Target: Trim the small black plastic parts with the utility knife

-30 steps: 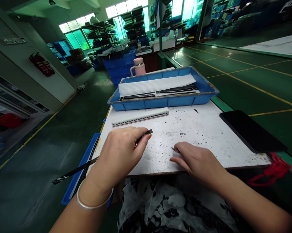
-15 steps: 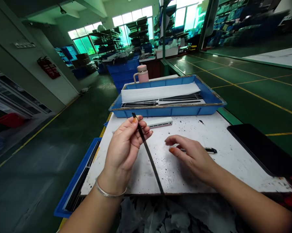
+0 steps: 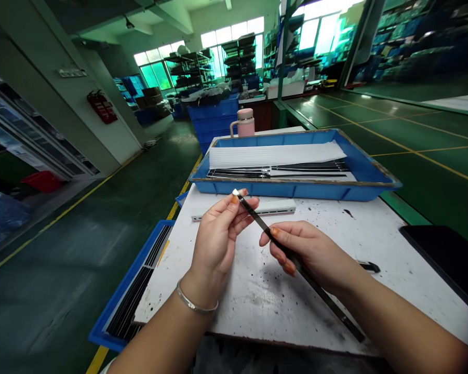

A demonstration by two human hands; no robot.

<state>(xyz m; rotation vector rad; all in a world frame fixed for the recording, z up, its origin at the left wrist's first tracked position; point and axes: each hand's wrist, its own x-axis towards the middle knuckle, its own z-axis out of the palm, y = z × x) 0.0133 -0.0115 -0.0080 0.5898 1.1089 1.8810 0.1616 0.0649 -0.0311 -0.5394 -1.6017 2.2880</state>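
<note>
A long, thin black strip (image 3: 322, 293) slants across the white tabletop, its upper end catching bright light. My left hand (image 3: 220, 231) pinches that upper end between thumb and fingers. Partway down, my right hand (image 3: 302, 246) grips the same strip with thumb and fingertips. Behind my left hand lies a long white slotted bar (image 3: 276, 208), partly hidden by my fingers. A small black-ended tool (image 3: 369, 266) rests on the table beyond my right wrist, mostly covered by it.
A blue tray (image 3: 307, 189) with black strips and white foam sheet (image 3: 272, 155) stands at the table's far side. Behind it is a pink mug (image 3: 245, 123). A phone-like black slab (image 3: 444, 259) lies right. Another blue tray (image 3: 101, 332) of black strips sits lower left.
My right hand has moved onto the strip and closed on it. The strip's lower end has swung to the right. The camera view has shifted left.
</note>
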